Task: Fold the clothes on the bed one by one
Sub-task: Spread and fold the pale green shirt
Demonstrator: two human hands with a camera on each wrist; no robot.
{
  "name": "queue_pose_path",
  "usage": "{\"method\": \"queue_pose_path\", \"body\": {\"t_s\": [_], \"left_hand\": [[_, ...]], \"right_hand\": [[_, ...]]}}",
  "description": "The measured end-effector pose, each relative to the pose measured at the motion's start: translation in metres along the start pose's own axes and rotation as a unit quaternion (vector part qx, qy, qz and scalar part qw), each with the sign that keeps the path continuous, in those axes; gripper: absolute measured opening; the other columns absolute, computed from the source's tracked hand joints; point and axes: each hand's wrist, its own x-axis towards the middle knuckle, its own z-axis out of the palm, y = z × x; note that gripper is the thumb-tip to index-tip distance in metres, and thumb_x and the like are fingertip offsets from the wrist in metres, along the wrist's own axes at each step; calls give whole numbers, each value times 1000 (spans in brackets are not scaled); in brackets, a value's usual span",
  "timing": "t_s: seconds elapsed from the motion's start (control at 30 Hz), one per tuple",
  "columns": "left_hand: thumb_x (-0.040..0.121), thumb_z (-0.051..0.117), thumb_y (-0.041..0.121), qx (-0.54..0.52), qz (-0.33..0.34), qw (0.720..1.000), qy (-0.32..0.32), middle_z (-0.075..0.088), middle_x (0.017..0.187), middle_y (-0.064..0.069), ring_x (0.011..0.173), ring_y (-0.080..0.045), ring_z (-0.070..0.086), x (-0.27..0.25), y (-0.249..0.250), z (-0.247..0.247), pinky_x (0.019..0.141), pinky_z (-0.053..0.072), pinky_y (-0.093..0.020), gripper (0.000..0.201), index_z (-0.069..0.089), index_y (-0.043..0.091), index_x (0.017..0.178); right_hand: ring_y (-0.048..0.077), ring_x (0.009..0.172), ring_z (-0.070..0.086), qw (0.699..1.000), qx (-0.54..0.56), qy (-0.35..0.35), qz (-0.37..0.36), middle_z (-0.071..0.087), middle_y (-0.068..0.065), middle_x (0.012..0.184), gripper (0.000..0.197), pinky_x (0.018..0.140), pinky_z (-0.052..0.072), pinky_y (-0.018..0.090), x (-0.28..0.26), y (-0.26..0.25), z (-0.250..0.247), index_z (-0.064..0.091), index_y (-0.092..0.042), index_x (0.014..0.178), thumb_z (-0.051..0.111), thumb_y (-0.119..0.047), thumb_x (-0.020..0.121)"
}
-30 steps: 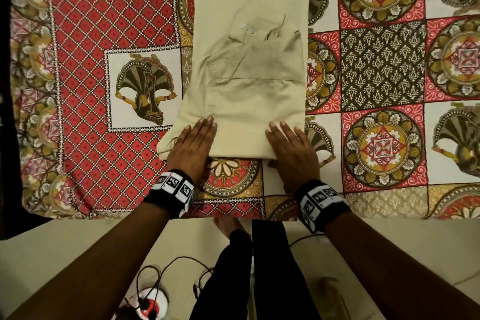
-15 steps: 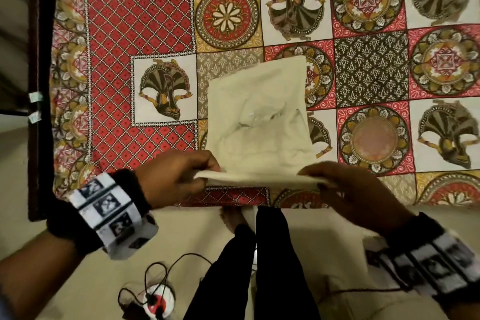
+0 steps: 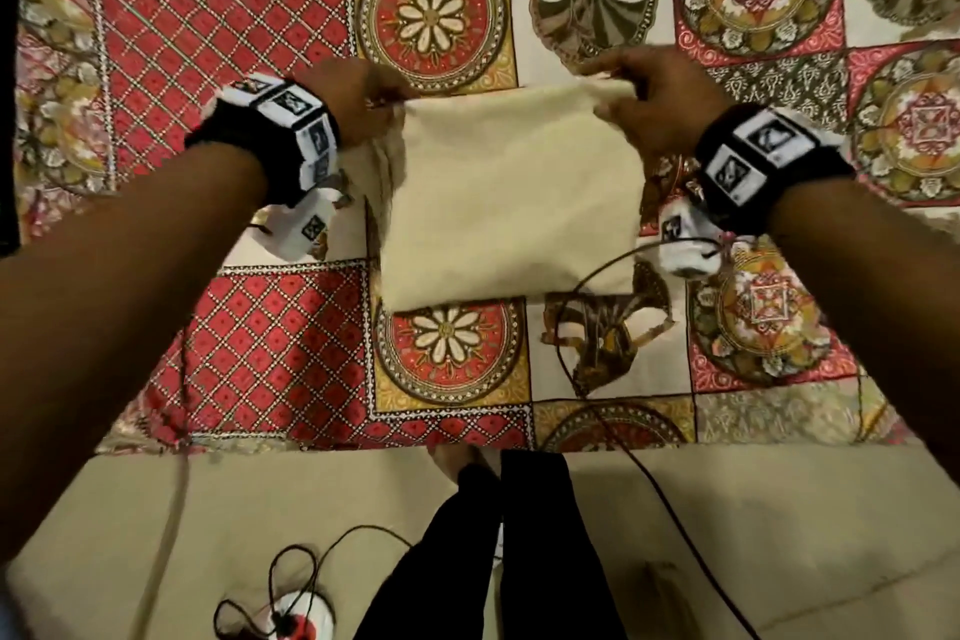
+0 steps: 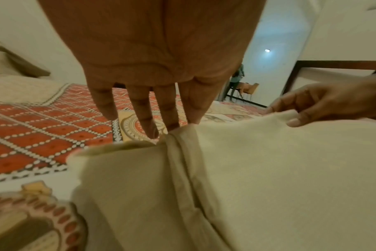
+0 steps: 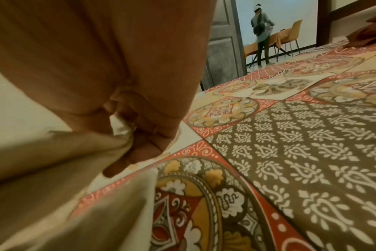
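Folding the beige garment on the bed

From the head camera, we pinch the beige garment's (image 3: 511, 192) far corners, left hand (image 3: 358, 104) and right hand (image 3: 657, 107), above the patterned bedspread (image 3: 249, 327). Left wrist: fingers (image 4: 140, 108) pinch the corner. Right wrist: fingers (image 5: 140, 146) curl round cloth. We judge the edges should land aligned, then be smoothed flat.

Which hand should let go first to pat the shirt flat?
Probably left. The left hand only touches the beige shirt's corner with nearly straight fingertips, while the right hand has a firmer grip, pinching bunched fabric.
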Motion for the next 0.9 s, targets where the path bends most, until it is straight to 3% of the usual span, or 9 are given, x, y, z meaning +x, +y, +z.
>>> {"method": "queue_pose_path", "body": {"t_s": [0.03,0.1,0.17,0.23,0.3,0.37,0.47,0.67,0.9], "left_hand": [[94,62,16,-17,-13,999,31,63,129,-17,119,-36,57,0,-1,9,99,42,-37,35,64,11,128],[92,58,30,-27,-32,992,118,56,136,-19,126,-38,51,-9,3,30,103,39,-38,46,58,12,134],[94,44,38,-26,-31,982,185,43,149,-21,139,-39,38,-27,18,55,115,30,-42,58,47,7,143],[98,36,36,-33,-26,978,203,27,161,-16,149,-34,22,-51,44,83,123,18,-43,60,35,7,150],[102,34,40,-18,-38,983,176,11,166,-9,153,-28,8,-69,64,115,124,12,-43,62,25,10,155],[103,34,44,-12,-52,987,153,7,166,-12,153,-30,5,-77,75,143,124,14,-46,65,22,8,156],[103,28,51,-22,-85,985,146,5,167,-11,154,-29,3,-73,70,168,124,12,-45,71,15,8,158],[98,27,64,-11,-149,977,150,2,167,-6,154,-21,0,-62,56,184,124,1,-42,84,5,10,159],[95,27,72,-17,-171,976,134,-5,167,-3,154,-18,-3,-64,53,176,124,3,-47,91,-3,14,159]], "right_hand": [[7,87,61,999,-33,23,7,65,-5,117,42,78,51,16,6,2,5,63,-28,132,70,-17,93],[21,116,58,989,-123,80,-8,58,4,137,46,104,48,32,5,-3,12,57,-23,138,68,-18,93],[31,133,48,965,-210,144,-68,51,11,147,45,114,39,42,-16,-25,21,51,-16,143,60,-20,99],[35,136,47,938,-238,190,-165,53,18,145,42,115,32,43,-51,-50,45,53,-5,141,53,-21,102],[39,142,40,933,-242,170,-203,50,23,148,45,120,27,46,-81,-60,88,52,2,140,51,-19,100],[37,152,24,952,-247,121,-136,35,20,159,54,124,20,50,-98,-49,125,43,0,149,49,-26,102],[33,155,14,951,-266,134,-82,22,15,166,61,124,16,53,-93,-16,149,33,-5,156,43,-38,106],[28,155,17,947,-277,119,-112,23,11,166,69,125,16,50,-61,14,157,29,-8,158,45,-45,102],[28,155,17,953,-270,110,-87,23,11,166,88,125,17,47,-59,28,139,26,-4,158,39,-68,98]]}}
